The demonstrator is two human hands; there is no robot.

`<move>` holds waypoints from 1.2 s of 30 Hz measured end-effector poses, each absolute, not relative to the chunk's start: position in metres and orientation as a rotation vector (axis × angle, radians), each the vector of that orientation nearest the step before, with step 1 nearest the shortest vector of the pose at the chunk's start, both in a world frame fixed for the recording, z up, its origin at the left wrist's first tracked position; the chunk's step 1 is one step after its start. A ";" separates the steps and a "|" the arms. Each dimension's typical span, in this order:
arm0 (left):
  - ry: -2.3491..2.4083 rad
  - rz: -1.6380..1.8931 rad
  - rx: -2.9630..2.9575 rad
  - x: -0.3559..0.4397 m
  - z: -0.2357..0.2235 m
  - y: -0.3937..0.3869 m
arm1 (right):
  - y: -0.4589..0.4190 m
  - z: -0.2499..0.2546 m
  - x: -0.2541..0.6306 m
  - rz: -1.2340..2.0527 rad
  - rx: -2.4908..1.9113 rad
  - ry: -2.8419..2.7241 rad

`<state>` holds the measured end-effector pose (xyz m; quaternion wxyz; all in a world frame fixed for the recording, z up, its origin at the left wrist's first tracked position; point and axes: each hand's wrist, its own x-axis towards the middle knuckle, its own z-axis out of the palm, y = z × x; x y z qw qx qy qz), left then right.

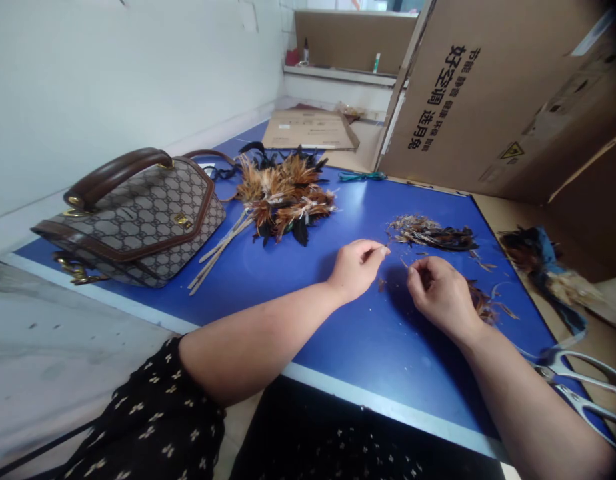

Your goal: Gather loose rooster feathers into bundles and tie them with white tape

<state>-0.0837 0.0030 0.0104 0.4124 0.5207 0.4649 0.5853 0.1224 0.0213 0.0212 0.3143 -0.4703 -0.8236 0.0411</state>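
Note:
My left hand [357, 265] rests on the blue table [338, 347], thumb and forefinger pinched together on what looks like a thin feather or thread; I cannot see it clearly. My right hand [438, 293] is close beside it, fingers curled and pinched, with brown feathers [483, 303] lying under and behind it. A small pile of loose brown and black feathers [431, 232] lies just beyond both hands. A finished bunch of orange, brown and black feathers on pale sticks [283, 197] lies further left.
A patterned brown handbag [138, 223] stands at the left. Scissors [581, 380] lie at the right edge. A large cardboard box [503, 93] stands behind. More feathers with blue material [543, 263] lie at the far right. Flat cardboard [308, 130] lies at the back.

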 end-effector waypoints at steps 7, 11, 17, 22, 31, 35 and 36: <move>0.932 1.307 1.290 -0.081 0.011 -0.001 | 0.019 0.019 0.120 0.110 -1.193 -2.165; 0.915 1.279 1.274 -0.081 0.010 -0.001 | 0.016 0.020 0.117 0.153 -1.131 -2.176; 0.892 1.308 1.068 -0.080 0.010 0.001 | 0.014 0.022 0.118 0.258 -1.115 -2.137; 0.908 1.353 1.006 -0.081 0.013 0.001 | 0.016 0.022 0.122 0.288 -1.081 -2.117; 0.934 1.342 1.058 -0.078 0.007 0.002 | 0.004 0.033 0.110 0.281 -0.898 -2.176; 0.939 1.304 1.073 -0.077 0.008 0.000 | 0.007 0.029 0.111 0.253 -0.913 -2.173; 0.944 1.298 1.074 -0.077 0.008 0.000 | 0.007 0.028 0.111 0.242 -0.912 -2.170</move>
